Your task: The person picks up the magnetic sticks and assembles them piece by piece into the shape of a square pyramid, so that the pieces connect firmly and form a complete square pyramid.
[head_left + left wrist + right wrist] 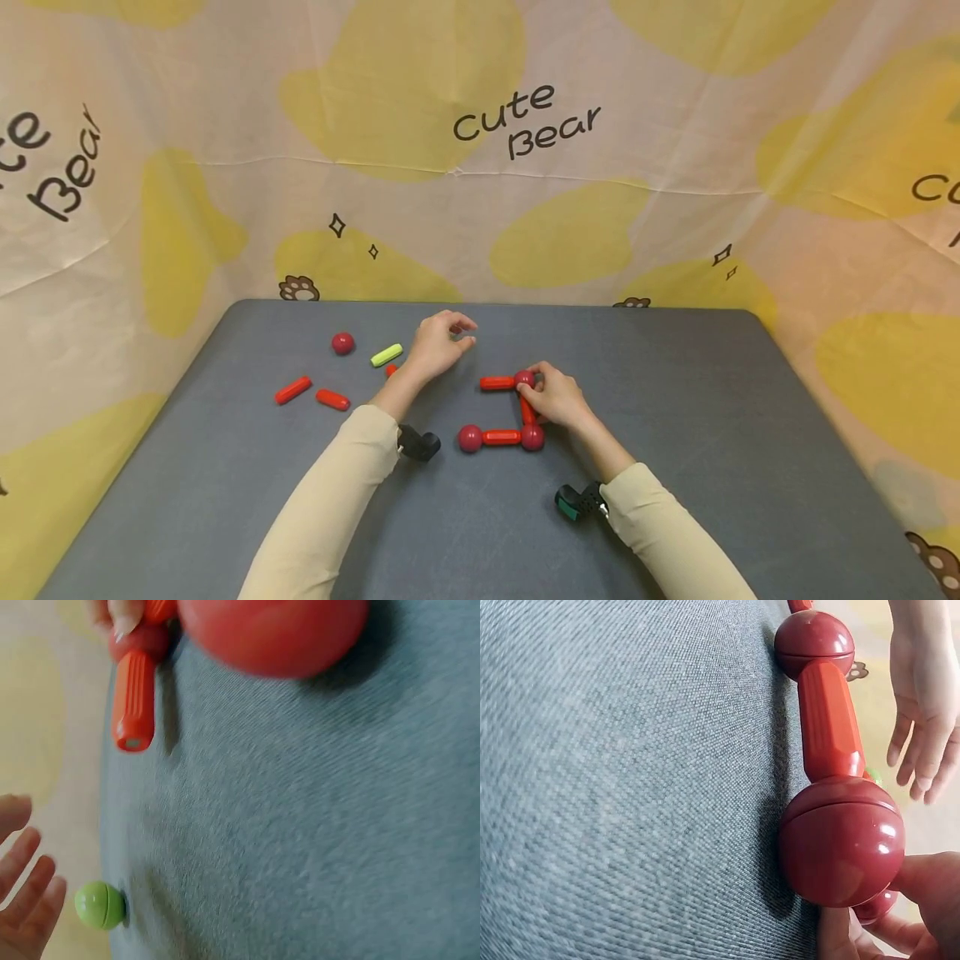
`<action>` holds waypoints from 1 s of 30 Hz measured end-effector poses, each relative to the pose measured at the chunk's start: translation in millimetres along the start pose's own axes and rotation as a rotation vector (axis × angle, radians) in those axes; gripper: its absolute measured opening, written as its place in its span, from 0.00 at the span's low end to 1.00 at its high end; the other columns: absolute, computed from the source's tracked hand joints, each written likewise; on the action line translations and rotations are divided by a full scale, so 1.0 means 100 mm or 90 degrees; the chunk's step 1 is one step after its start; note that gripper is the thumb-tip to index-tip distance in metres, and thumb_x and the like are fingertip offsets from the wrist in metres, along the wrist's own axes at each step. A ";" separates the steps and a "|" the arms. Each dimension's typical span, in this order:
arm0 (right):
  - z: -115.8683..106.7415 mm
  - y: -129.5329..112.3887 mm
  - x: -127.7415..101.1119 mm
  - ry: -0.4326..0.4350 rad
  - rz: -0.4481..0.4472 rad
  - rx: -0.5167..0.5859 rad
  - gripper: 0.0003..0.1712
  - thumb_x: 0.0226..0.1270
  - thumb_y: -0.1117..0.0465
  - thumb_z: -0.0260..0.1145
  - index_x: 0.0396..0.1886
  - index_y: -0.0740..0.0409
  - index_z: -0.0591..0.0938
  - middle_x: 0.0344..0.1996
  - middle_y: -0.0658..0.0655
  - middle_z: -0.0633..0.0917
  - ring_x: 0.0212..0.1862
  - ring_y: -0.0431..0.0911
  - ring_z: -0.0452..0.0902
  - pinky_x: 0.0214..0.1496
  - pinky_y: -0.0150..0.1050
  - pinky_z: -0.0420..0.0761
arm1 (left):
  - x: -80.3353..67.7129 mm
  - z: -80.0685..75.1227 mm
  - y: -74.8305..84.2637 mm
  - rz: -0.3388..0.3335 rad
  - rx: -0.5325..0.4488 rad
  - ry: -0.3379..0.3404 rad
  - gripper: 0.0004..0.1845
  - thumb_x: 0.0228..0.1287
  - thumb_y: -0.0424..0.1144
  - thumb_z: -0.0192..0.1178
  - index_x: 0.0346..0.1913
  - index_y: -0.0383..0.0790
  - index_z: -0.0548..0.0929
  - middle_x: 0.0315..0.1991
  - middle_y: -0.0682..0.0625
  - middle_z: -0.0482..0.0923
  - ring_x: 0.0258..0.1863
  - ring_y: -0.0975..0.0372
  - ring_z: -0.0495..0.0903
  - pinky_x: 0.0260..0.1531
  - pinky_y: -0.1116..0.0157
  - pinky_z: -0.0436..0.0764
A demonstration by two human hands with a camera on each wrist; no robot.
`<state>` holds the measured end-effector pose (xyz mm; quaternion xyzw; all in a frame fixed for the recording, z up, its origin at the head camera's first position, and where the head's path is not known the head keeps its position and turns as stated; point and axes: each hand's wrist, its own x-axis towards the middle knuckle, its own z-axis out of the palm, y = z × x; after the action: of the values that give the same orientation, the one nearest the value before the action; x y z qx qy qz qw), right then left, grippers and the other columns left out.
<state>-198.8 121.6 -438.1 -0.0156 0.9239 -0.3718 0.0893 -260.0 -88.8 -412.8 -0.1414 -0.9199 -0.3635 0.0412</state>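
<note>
Right hand (558, 400) pinched the dark red plastic ball (524, 379) at the upper corner of a red rod-and-ball frame (501, 437) at mid-frame on the grey worktop (675, 400). Left hand (438, 343) hovered just above-left, fingers loosely curled, holding nothing, near a lime-green plastic rod (386, 355).

The balls (841, 840) and rods (829, 724) looked like glossy, smooth plastic, the rods finely ribbed along their length. The table (675, 417) wore a matt grey woven cloth with a coarse weave. The backdrop (480, 167) was thin creased fabric, printed.
</note>
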 end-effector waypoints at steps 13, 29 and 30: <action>0.00 0.00 0.00 0.005 -0.001 -0.006 0.21 0.61 0.55 0.63 0.51 0.61 0.74 0.20 0.52 0.77 0.13 0.39 0.72 0.17 0.32 0.70 | 0.10 0.00 -0.18 -0.108 0.012 0.032 0.25 0.54 0.40 0.65 0.57 0.44 0.76 0.61 0.45 0.69 0.60 0.47 0.67 0.55 0.50 0.67; 0.02 0.01 -0.01 0.016 -0.014 -0.009 0.21 0.61 0.55 0.63 0.50 0.61 0.74 0.20 0.52 0.75 0.14 0.40 0.70 0.17 0.33 0.69 | 0.07 0.06 -0.24 -0.136 0.065 -0.018 0.17 0.57 0.33 0.60 0.51 0.43 0.81 0.54 0.43 0.75 0.49 0.50 0.73 0.40 0.56 0.70; 0.02 0.01 -0.01 0.017 -0.014 -0.011 0.21 0.61 0.55 0.63 0.50 0.61 0.74 0.20 0.52 0.75 0.14 0.40 0.69 0.17 0.32 0.68 | 0.07 0.05 -0.23 -0.136 0.063 -0.017 0.17 0.57 0.33 0.61 0.51 0.43 0.81 0.54 0.43 0.76 0.49 0.50 0.73 0.41 0.55 0.70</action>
<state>-197.6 121.3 -440.3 -0.0219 0.9279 -0.3650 0.0726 -273.4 -99.7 -430.8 -0.0454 -0.9469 -0.3184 -0.0031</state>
